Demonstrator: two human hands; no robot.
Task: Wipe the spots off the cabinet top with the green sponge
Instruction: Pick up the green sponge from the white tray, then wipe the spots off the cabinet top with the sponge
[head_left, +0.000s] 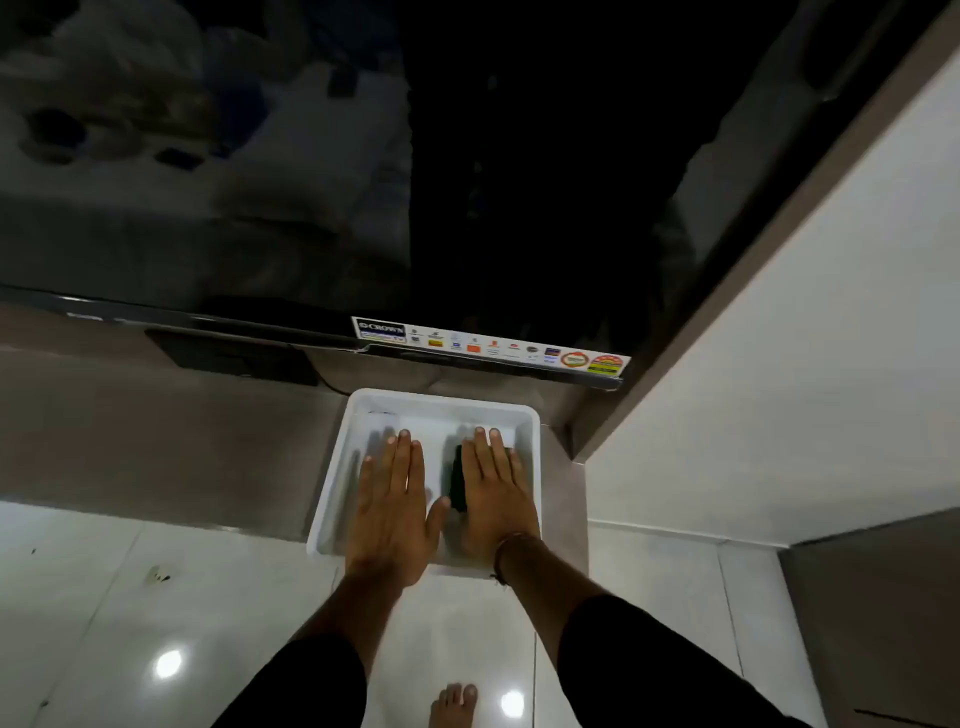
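A large dark television screen (363, 156) fills the upper part of the view, its lower bezel carrying a strip of stickers (488, 347). Below it the brown cabinet top (156, 441) runs to a front edge, and its right end is closed in by a white wall (779, 364). To the left of the tray a broad bare stretch of the cabinet top is seen. The glossy white floor (130, 623) lies beyond the front edge, with a bare foot (453, 704) on it.

A white tray (527, 415) sits at the right end of the cabinet top, its near rim projecting past the front edge. The left hand (392, 514) is laid flat inside the tray, fingers straight and together, holding nothing. The right hand (493, 488) is likewise spread flat, palm down, resting on the green sponge (456, 480), which lies in the right half of the tray; its fingers are not curled round it.
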